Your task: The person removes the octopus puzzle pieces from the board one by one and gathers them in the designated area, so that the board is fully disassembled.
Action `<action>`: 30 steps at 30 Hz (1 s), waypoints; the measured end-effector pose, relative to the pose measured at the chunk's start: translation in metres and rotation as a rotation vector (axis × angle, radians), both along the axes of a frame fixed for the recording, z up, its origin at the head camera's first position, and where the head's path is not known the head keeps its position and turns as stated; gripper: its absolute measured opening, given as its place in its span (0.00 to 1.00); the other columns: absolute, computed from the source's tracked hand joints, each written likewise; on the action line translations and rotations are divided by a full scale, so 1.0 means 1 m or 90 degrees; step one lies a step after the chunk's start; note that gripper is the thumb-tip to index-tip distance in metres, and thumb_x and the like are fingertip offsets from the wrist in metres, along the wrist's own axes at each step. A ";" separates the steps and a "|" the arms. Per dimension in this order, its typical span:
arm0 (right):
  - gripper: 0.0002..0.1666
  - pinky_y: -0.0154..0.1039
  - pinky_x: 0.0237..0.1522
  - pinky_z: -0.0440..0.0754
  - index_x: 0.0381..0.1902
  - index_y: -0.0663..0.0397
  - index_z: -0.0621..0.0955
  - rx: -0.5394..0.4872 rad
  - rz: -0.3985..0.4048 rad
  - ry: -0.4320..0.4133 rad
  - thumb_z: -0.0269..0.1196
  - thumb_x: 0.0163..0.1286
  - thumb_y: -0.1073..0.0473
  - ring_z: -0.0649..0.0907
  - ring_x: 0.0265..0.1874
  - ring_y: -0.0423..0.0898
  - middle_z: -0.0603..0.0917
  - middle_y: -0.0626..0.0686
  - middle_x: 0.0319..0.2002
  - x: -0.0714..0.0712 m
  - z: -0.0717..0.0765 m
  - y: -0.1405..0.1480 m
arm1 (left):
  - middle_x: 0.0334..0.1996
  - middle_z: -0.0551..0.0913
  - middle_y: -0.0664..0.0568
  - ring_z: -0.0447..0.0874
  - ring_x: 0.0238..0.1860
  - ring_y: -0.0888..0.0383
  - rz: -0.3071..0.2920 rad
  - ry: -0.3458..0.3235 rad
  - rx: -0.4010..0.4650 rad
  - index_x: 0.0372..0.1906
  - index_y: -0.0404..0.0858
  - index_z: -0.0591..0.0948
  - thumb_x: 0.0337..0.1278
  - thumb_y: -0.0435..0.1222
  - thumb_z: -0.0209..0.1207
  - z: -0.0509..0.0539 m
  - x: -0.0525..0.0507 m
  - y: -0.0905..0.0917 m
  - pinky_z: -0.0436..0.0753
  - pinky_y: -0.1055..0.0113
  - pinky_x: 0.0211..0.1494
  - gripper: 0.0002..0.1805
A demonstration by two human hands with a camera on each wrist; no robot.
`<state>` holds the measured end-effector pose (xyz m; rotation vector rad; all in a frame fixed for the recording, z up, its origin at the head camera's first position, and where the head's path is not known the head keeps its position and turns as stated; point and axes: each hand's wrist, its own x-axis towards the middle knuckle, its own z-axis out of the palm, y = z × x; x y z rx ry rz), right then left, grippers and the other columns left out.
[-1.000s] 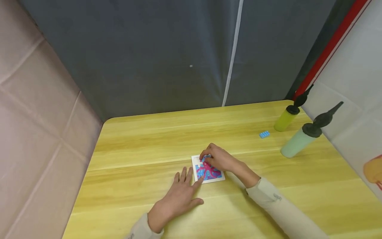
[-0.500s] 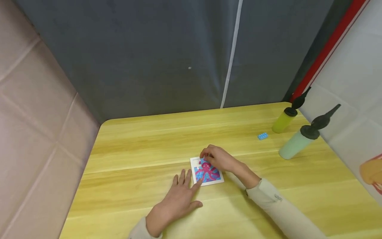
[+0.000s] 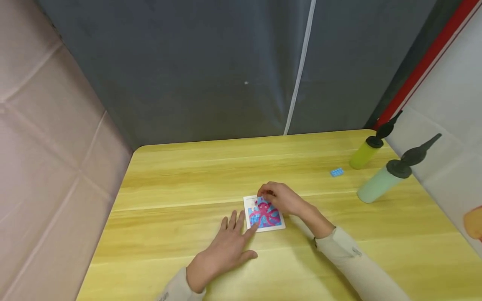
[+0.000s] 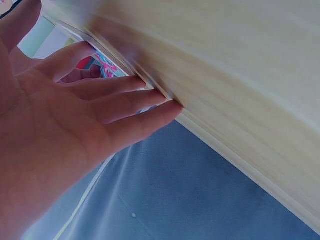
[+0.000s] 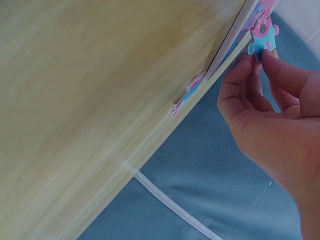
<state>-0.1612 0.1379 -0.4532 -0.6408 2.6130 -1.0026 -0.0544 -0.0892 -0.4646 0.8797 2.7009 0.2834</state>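
The octopus jigsaw puzzle (image 3: 265, 215) lies between the hands. The left hand (image 3: 225, 247), fingers spread, should brace its near edge — lightly. The right hand (image 3: 285, 200) pinches a blue-and-pink jigsaw piece (image 5: 265, 41): align tabs with sockets, then press flat — never force.

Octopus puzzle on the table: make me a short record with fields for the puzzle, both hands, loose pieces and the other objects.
puzzle: pink octopus on blue, in a white tray, gap at far left
left hand: fingers straight, index fingertip on the puzzle
right hand: pinches a puzzle piece
loose pieces: at least one beside the tray
others: blue studded block, yellow-green cylinder, mint cylinder
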 end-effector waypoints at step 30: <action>0.12 0.43 0.48 0.83 0.49 0.54 0.87 -0.020 -0.054 0.026 0.58 0.78 0.66 0.82 0.40 0.44 0.87 0.51 0.41 -0.001 0.002 0.010 | 0.79 0.58 0.29 0.56 0.79 0.30 0.008 0.009 -0.006 0.80 0.52 0.64 0.66 0.61 0.60 0.000 0.000 -0.001 0.65 0.36 0.77 0.42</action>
